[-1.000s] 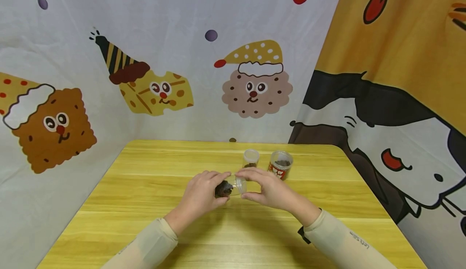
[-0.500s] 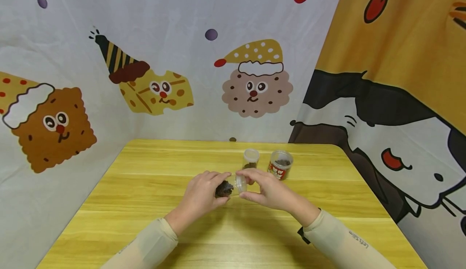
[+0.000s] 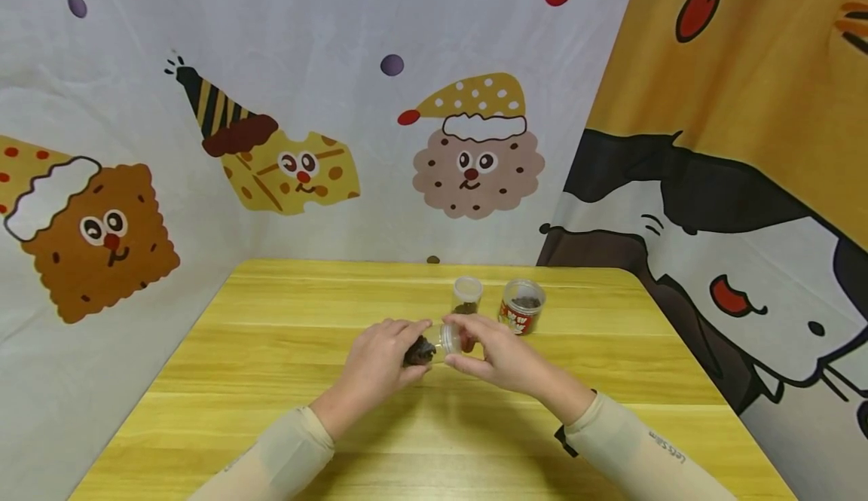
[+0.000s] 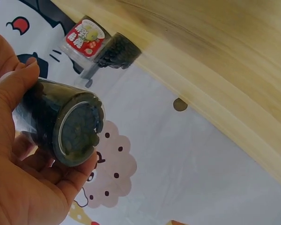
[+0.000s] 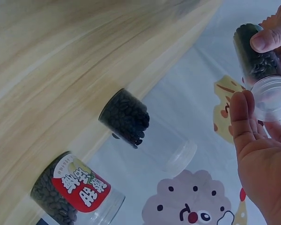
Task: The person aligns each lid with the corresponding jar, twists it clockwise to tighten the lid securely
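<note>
My left hand [image 3: 381,354] grips a clear plastic jar [image 3: 420,350] partly filled with dark seed-like pieces, tipped nearly sideways above the table. The fingers curl round its body, and the left wrist view shows the jar's round base [image 4: 78,130]. At the jar's other end, my right hand [image 3: 503,355] holds the clear ridged lid [image 3: 450,339] between thumb and fingers. In the right wrist view the lid [image 5: 273,97] sits against the jar's mouth, with the right fingers [image 5: 243,117] around it. Whether it is screwed tight cannot be told.
Behind the hands stand a clear jar [image 3: 468,295] with dark pieces and a wider jar [image 3: 521,309] with a red label, both upright on the wooden table [image 3: 285,320]. A cartoon-printed cloth [image 3: 380,237] hangs behind the table's far edge.
My right fingers have shifted slightly around the lid. The left hand and jar have moved only a touch to the right; the two standing jars have stayed put.
</note>
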`<state>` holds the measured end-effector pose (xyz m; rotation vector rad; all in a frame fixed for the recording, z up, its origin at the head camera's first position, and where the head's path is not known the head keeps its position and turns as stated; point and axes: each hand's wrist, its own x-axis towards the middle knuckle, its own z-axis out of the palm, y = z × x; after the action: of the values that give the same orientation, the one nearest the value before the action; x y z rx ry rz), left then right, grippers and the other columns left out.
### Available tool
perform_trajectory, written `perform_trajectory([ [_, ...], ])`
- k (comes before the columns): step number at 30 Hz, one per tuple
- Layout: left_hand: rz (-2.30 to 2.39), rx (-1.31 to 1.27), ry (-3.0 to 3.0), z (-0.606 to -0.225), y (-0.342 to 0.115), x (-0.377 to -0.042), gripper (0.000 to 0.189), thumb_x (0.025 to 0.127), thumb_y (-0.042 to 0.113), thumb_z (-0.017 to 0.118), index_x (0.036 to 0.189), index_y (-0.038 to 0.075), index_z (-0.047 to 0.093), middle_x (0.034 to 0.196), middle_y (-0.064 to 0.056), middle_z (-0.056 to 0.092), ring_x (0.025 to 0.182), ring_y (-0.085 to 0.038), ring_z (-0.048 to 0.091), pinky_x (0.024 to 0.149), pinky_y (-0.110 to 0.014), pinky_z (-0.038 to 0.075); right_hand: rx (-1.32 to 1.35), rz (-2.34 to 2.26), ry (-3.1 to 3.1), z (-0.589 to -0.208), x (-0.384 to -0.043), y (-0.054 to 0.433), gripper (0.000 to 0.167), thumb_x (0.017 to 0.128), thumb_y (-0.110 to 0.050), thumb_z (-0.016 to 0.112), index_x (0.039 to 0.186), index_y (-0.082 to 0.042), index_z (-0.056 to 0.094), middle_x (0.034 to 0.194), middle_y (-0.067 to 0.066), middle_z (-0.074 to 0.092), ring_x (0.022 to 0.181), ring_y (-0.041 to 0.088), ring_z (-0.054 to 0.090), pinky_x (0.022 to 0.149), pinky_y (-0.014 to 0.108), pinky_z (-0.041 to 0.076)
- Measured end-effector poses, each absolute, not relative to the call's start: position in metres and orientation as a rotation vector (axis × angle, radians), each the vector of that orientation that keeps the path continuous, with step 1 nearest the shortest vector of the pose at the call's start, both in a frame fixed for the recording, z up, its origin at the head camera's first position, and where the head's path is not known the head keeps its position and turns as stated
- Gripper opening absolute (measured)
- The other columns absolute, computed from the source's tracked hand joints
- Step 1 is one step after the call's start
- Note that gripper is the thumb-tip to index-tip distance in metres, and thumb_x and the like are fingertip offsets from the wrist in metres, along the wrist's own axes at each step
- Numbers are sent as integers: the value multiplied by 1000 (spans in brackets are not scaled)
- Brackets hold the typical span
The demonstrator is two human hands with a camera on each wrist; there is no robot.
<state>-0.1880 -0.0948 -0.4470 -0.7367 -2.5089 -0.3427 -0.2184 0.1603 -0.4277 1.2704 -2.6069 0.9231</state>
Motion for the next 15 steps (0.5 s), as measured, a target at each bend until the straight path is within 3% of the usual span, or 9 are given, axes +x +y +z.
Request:
perform_trajectory([
  [9, -302, -736, -2460, -447, -92, -186, 69, 77, 43, 97, 136, 17, 72, 114, -1, 80, 99, -21, 76, 88, -40, 66, 1219, 1046, -2647, -431, -220, 159, 53, 103, -32, 74, 148, -8, 57, 108, -1, 73, 91, 6, 68, 61, 21, 55],
  [15, -273, -750, -2416, -449, -91, -187, 68, 77, 43, 97, 135, 15, 73, 113, -2, 80, 97, -21, 76, 86, -38, 66, 1174, 1086, -2658, -430, -219, 158, 51, 102, -32, 75, 145, -9, 59, 106, -2, 75, 91, 7, 69, 66, 26, 59],
])
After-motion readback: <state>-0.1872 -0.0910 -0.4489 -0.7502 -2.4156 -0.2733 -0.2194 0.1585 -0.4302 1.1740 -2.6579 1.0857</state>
